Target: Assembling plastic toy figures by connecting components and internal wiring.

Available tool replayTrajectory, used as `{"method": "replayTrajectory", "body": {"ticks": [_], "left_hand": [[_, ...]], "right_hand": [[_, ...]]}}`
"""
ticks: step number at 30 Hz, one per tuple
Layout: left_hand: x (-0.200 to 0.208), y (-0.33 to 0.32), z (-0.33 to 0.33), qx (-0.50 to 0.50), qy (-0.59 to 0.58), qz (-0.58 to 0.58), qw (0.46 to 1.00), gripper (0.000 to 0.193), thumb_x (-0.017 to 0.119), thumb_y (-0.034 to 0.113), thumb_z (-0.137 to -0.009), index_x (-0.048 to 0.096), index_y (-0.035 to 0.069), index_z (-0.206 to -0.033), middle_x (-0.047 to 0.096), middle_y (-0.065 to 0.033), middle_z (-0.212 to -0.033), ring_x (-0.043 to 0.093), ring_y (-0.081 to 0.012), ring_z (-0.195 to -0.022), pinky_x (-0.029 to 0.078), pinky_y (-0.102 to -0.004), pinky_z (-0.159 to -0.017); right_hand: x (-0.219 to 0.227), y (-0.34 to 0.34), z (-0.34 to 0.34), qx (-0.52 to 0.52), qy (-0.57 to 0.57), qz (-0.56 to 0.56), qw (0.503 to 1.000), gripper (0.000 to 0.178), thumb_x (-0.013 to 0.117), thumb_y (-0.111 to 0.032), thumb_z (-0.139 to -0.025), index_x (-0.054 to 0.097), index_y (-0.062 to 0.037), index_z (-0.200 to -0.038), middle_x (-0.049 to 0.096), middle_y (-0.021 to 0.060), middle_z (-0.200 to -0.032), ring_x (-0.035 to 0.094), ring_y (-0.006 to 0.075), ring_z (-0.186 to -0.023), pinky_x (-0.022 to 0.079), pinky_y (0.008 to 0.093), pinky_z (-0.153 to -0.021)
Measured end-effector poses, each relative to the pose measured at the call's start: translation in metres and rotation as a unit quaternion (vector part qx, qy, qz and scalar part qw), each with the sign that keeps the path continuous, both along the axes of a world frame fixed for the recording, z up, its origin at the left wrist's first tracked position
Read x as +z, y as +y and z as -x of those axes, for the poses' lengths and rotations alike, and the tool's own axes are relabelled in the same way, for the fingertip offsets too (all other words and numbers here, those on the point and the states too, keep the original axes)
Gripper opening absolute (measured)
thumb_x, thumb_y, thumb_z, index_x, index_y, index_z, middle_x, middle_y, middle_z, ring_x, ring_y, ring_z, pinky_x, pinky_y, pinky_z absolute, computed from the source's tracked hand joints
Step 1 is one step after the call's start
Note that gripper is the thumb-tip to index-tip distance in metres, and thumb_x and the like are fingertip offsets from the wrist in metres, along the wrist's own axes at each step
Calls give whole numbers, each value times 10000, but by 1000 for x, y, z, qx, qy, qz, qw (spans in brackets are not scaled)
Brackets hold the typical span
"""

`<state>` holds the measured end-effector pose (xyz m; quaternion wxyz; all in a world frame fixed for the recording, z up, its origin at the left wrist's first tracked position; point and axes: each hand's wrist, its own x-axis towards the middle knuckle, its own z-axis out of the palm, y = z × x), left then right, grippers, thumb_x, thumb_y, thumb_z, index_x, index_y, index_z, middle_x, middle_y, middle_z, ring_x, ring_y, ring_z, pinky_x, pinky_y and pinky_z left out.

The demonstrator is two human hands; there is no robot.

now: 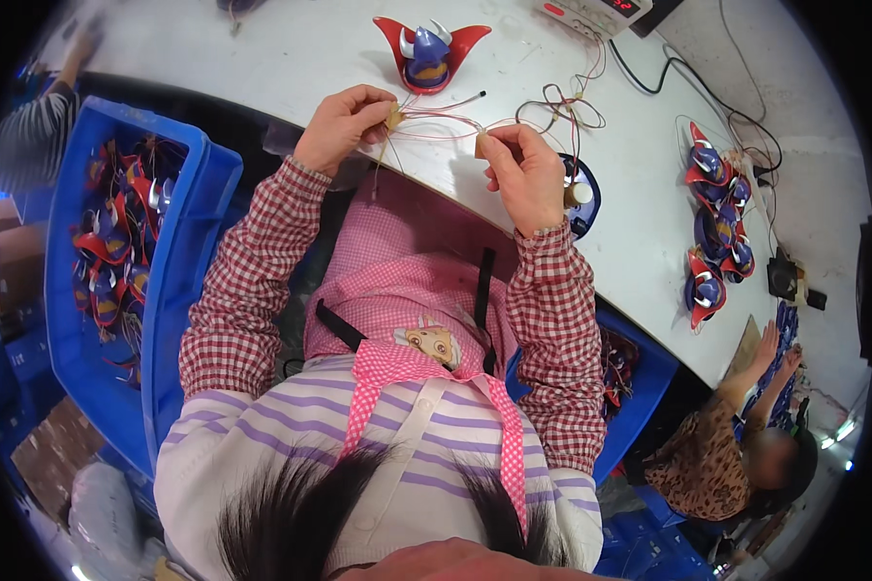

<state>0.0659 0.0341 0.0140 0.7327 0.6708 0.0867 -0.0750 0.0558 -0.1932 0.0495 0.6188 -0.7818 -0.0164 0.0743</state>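
Observation:
In my left hand (342, 122), pinched between thumb and fingertips, is a small tan piece with thin wires (436, 113) coming out of it. My right hand (528, 174) is closed in a pinch on the other end of these red and white wires, around a small pale piece (481, 145). The wires hang between both hands over the table's near edge. Just beyond them sits a blue horned toy head (428, 60) with red wing-like sides. Whether the wires join it, I cannot tell. A short black-tipped lead (481, 95) lies beside it.
Blue bins (170, 290) at left and lower right hold more toy heads. Several finished-looking heads (715, 228) line the white table (639, 184) at right. A dark blue round object (581, 198) sits by my right hand. A boxed device (601, 15) with cables stands at the back. Co-workers sit either side.

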Motion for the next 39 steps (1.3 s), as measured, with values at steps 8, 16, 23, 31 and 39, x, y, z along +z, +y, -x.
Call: {"method": "replayTrajectory", "body": {"ticks": [8,16,23,31,39], "left_hand": [[-17,-3,-6,11,-76,-22,997,146,586,107,-888,617,0,-982,573,-40,-760,456,-64,-589,387,-154,-536],[-13,-5,-6,13,-77,-132,988,162,578,87,-874,619,-5,-1001,576,-51,-794,462,-74,-602,382,-163,-542],[2,-6,29,136,-248,-361,889,169,604,49,-828,631,-5,-986,566,-81,-883,496,-126,-667,418,-204,-582],[-109,-21,107,162,-123,-300,932,326,650,91,-788,546,-29,-1073,533,-132,-1001,540,-193,-873,460,-245,-690],[-163,-18,87,46,2,-344,938,310,634,113,-815,557,-67,-1055,484,-128,-999,548,-191,-839,489,-246,-677]], "right_hand": [[-22,4,4,10,15,5,1000,130,621,-108,-846,607,1,-916,604,41,-731,492,81,-556,417,185,-480],[-34,5,6,4,44,33,998,133,612,-115,-852,612,6,-906,599,51,-724,490,87,-549,404,193,-464],[-40,9,5,12,4,73,997,140,614,-122,-847,621,7,-900,602,51,-726,498,98,-556,405,200,-465],[-42,8,11,-4,-77,135,988,143,621,-121,-830,623,10,-888,611,61,-743,521,125,-586,434,227,-509],[-50,12,10,-12,-90,140,986,146,616,-130,-841,624,4,-901,616,50,-739,512,104,-576,425,211,-481]]}}
